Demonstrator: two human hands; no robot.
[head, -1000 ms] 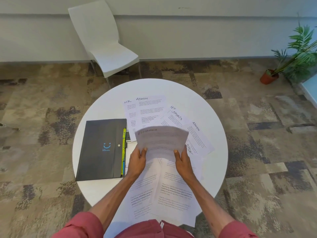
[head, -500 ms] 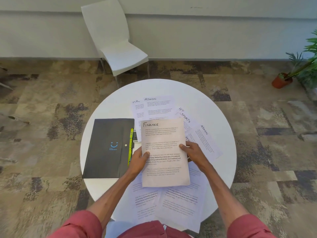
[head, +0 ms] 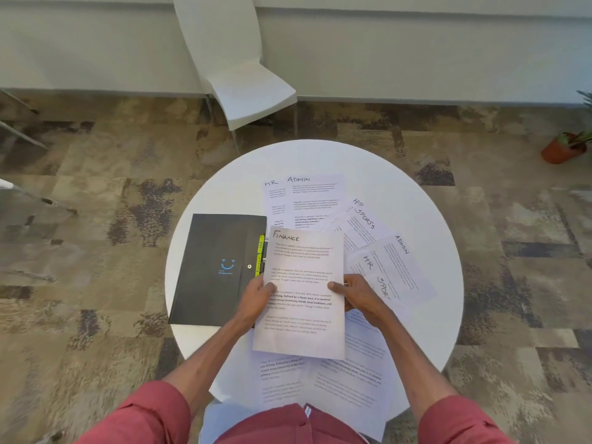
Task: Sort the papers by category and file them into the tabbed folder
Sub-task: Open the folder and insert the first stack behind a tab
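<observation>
A sheet headed FINANCE [head: 302,274] is held up over the round white table [head: 426,219]. My left hand [head: 256,298] grips its left edge and my right hand [head: 357,294] grips its right edge, thumbs on the front. A closed black tabbed folder [head: 217,267] with yellow-green tabs [head: 261,249] lies flat just left of the sheet. Other sheets lie spread on the table: one headed HR [head: 274,200], ADMIN [head: 317,200], SPORTS [head: 360,224], a second ADMIN [head: 397,267], and more sheets [head: 349,379] at the near edge.
A white chair [head: 237,78] stands beyond the table against a pale wall. A potted plant [head: 563,147] sits on the patterned carpet at the far right. Metal legs of other furniture [head: 19,136] show at the left.
The FINANCE sheet, curled over a second ago, now hangs flat and readable between both hands. The view has shifted left, so the table and chair sit further right.
</observation>
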